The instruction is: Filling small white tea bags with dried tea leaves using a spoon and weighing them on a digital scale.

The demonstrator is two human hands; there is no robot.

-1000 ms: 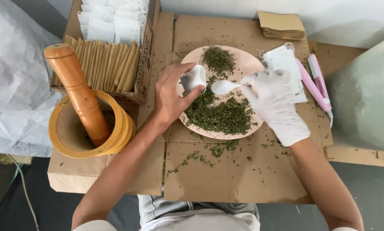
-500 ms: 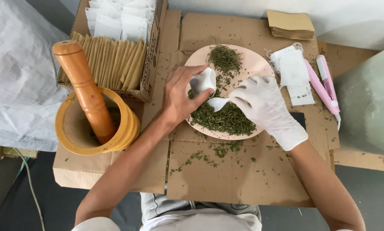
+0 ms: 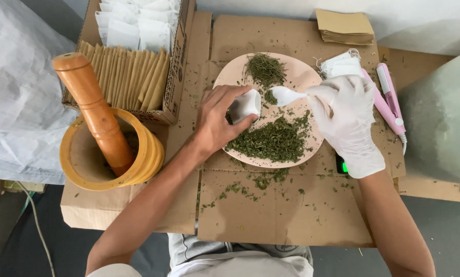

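Note:
My bare left hand [image 3: 217, 120] holds a small white bag [image 3: 244, 105] open over a pale pink plate [image 3: 301, 77]. My right hand [image 3: 349, 120], in a white glove, grips a white plastic spoon [image 3: 286, 95] whose bowl carries a little dried green herb right at the bag's mouth. The plate bears two heaps of dried herb: a large one [image 3: 273, 139] near me and a smaller one [image 3: 264, 69] at the far side. Crumbs of herb lie scattered on the cardboard [image 3: 281, 210] under the plate.
A wooden mortar [image 3: 112, 159] with a tall pestle [image 3: 94, 110] stands at the left. Behind it a cardboard box [image 3: 176, 66] holds rows of brown envelopes and white bags. At the right lie white bags [image 3: 340, 65], a pink sealer tool [image 3: 386, 100], brown envelopes [image 3: 345, 25] and a large pale sack [image 3: 440, 118].
The spoon has lifted off the near herb heap and come up level to the bag's mouth with herb in it. My left hand has kept the bag over the plate.

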